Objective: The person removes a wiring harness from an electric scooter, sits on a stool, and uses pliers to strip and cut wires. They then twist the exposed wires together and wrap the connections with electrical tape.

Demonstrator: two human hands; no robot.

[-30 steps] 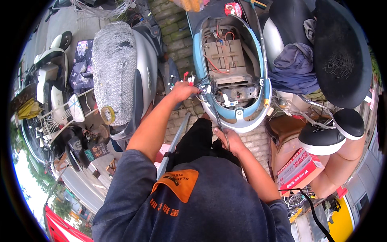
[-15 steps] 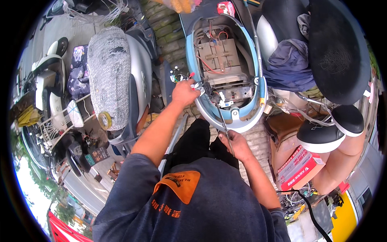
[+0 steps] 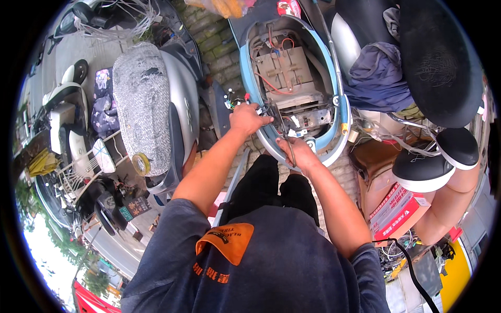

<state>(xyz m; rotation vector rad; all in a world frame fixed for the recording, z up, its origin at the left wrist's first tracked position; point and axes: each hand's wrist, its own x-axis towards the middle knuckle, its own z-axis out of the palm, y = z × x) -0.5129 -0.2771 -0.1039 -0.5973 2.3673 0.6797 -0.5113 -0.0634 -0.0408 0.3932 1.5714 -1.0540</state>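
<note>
Left hand (image 3: 249, 120): grip pinching wires (image 3: 230, 104) beside blue rim (image 3: 344, 107).
Right hand (image 3: 296, 151): grip closed around tool (image 3: 283, 128), inside rim's near edge.
Wire risk: nicked insulation, should tool slip.

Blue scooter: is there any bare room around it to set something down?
Brick paving shows bare between the blue scooter and grey-covered seat, and, narrower, right of the person's legs. Crowded: the scooter's near left rim, where the left hand grips wires, the right hand holds a thin tool and white connectors sit close.
</note>
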